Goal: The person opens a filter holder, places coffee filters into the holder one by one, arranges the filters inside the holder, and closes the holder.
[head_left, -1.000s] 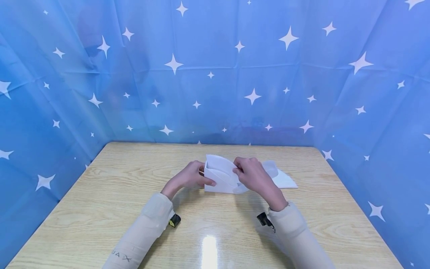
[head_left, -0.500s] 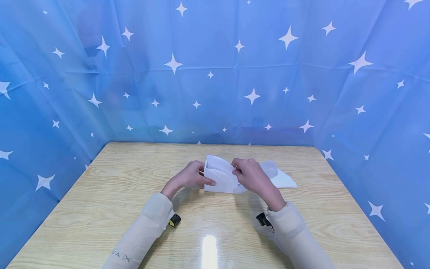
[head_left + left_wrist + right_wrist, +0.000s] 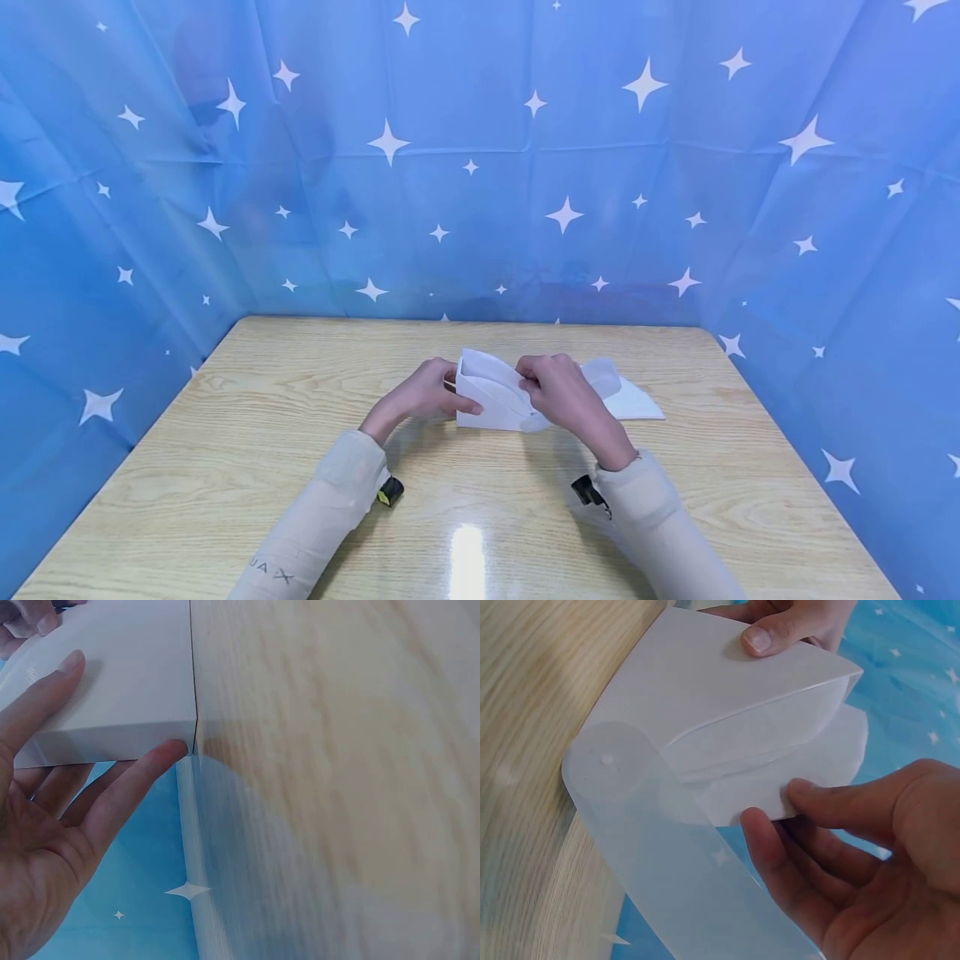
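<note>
A white box (image 3: 491, 404) with a slanted open top stands on its long side near the back of the table in the head view. My left hand (image 3: 435, 390) grips its left end, the thumb (image 3: 52, 694) flat on the front face and the fingers at the end wall. With thumb and forefinger, my right hand (image 3: 562, 387) pinches the edge of the box's curved back panel (image 3: 832, 761). A translucent plastic strip (image 3: 660, 832) with a rounded end and a small round spot crosses the box's narrow end in the right wrist view.
Beyond the right hand, a white triangular piece (image 3: 633, 402) lies on the wooden table (image 3: 315, 358). The translucent strip partly overlaps it. A blue curtain (image 3: 480, 208) with white stars hangs behind the table and along both sides.
My right hand has shifted slightly left, and the back panel's top edge sits a little lower. The left hand has stayed in place.
</note>
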`<action>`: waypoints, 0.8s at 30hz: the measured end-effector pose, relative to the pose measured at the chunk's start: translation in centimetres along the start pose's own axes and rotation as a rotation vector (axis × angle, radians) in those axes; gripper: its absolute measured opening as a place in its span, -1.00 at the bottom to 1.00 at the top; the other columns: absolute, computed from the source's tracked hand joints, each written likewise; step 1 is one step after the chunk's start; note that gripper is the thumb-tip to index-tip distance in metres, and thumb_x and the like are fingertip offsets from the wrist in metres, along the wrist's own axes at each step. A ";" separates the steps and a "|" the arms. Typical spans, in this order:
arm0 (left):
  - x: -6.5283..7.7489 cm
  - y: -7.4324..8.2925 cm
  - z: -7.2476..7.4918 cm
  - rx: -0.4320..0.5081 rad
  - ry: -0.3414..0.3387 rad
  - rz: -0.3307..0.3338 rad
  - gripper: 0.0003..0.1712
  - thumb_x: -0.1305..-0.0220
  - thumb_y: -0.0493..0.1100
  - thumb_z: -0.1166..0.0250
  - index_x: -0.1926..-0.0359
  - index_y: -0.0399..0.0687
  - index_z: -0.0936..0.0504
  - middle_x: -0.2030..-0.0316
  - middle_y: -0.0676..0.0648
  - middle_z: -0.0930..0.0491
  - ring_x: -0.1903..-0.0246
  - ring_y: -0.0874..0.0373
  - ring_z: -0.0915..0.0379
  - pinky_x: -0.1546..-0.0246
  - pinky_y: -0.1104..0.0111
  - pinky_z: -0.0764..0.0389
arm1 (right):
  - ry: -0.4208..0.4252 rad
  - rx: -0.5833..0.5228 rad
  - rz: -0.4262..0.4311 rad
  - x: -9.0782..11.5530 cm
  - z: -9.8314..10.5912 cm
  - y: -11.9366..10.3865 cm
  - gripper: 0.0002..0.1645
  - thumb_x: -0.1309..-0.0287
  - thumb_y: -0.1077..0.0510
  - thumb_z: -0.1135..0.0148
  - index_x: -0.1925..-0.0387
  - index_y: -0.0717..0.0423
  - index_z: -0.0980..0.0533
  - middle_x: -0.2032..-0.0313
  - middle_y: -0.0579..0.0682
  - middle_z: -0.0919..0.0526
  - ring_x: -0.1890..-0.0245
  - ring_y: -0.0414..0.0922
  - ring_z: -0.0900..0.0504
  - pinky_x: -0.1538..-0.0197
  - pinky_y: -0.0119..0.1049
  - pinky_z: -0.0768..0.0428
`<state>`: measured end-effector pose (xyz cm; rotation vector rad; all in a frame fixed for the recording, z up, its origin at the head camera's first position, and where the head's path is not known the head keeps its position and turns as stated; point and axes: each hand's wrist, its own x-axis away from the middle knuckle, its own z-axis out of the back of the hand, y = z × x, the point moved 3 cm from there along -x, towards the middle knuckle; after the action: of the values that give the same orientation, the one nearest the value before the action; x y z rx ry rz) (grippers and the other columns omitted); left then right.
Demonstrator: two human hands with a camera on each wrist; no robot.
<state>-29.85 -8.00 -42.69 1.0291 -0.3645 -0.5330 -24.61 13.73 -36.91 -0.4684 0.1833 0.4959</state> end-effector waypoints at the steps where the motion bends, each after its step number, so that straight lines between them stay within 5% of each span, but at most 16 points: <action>1: 0.0 0.0 0.0 -0.001 0.000 0.000 -0.66 -0.14 -0.14 -0.59 0.08 -0.07 -0.74 0.25 -0.07 -0.78 0.35 0.15 -0.69 0.33 0.05 -0.77 | -0.004 0.003 0.002 0.0 0.0 0.0 -0.71 -0.32 0.41 -0.23 0.53 0.11 -0.53 0.68 -0.17 -0.10 0.62 -0.22 -0.05 0.48 -0.39 -0.10; 24: 0.1 0.1 0.1 -0.003 -0.013 -0.012 -0.66 -0.16 -0.11 -0.58 0.05 -0.04 -0.74 0.24 -0.06 -0.78 0.33 0.09 -0.70 0.33 0.02 -0.77 | -0.048 0.031 0.009 0.0 -0.4 -0.2 -0.65 -0.18 0.55 -0.03 0.54 0.16 -0.54 0.64 -0.17 -0.04 0.60 -0.21 -0.02 0.47 -0.37 -0.04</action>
<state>-29.80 -8.07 -42.60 1.0253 -0.3692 -0.5509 -24.58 13.40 -37.16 -0.4251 0.1468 0.5123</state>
